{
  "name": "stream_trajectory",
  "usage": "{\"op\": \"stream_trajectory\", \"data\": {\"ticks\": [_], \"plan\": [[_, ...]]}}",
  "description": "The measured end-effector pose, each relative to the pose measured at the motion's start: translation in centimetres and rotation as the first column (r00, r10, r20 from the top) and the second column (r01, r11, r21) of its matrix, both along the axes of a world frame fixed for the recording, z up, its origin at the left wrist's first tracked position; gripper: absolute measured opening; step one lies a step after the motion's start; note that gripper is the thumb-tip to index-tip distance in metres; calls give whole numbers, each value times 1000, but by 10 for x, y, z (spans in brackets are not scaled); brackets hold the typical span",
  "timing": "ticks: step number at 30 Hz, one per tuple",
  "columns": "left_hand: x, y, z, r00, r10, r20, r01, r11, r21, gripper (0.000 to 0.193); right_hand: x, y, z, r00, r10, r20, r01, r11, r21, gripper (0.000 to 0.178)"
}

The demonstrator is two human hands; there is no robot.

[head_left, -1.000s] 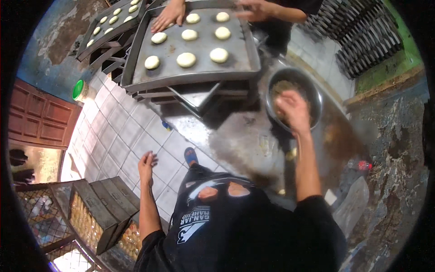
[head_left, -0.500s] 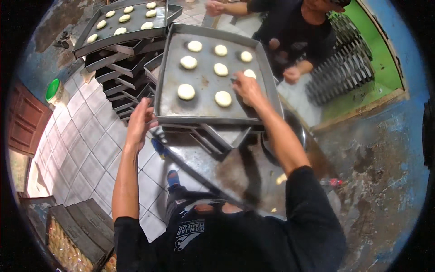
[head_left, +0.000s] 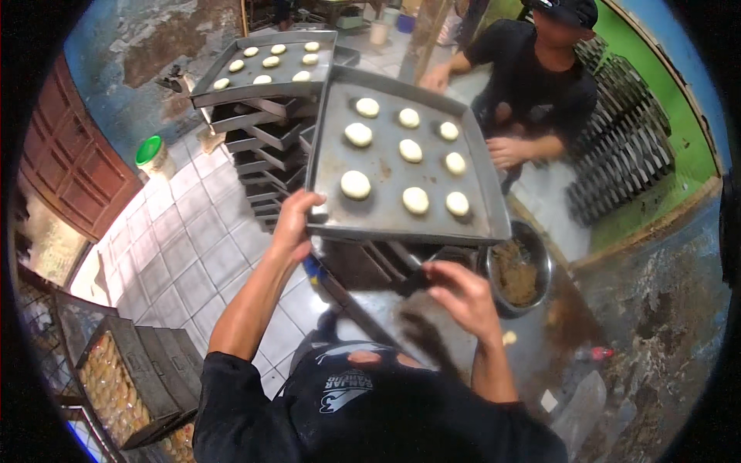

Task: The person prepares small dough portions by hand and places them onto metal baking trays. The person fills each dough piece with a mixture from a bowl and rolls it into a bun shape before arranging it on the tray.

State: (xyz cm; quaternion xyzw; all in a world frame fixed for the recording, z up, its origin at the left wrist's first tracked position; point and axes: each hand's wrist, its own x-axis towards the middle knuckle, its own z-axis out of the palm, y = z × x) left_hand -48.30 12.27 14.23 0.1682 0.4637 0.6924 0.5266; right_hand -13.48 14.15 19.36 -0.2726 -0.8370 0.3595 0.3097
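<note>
A grey metal baking tray [head_left: 386, 222] lies on a stack of trays, with several round pale dough pieces [head_left: 411, 150] spaced in rows on it. My left hand [head_left: 293, 224] grips the near left corner of this tray, the thumb over its rim. Just below the near edge, my right hand [head_left: 468, 301] is empty, its fingers apart and pointing left. Beneath the tray, the other trays are partly hidden.
A second tray [head_left: 270, 77] of dough pieces tops a crisscross stack at the far left. A metal bowl [head_left: 515, 305] with brown filling stands right. Across from me, a person's hand [head_left: 508, 152] is beside my tray. Trays with baked goods [head_left: 116, 386] stand lower left.
My right hand has drawn back from the dough pieces to below the tray's near edge. My left hand has closed on the corner. The view has shifted, and the bowl is more visible.
</note>
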Motion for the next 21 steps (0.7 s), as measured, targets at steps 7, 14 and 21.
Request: {"op": "stream_trajectory", "data": {"ticks": [7, 14, 21], "plan": [[-7, -49, 23, 999, 24, -34, -24, 1000, -18, 31, 1, -16, -7, 998, -4, -59, -7, 983, -185, 40], [-4, -69, 40, 989, 145, -12, -142, 980, 137, 51, -37, -7, 23, 965, 256, -58, -262, 933, -247, 36], [-139, -49, 29, 942, 316, 110, -335, 900, 280, 19, -113, 35, 40, 765, 641, 69, -600, 747, -287, 24]]}}
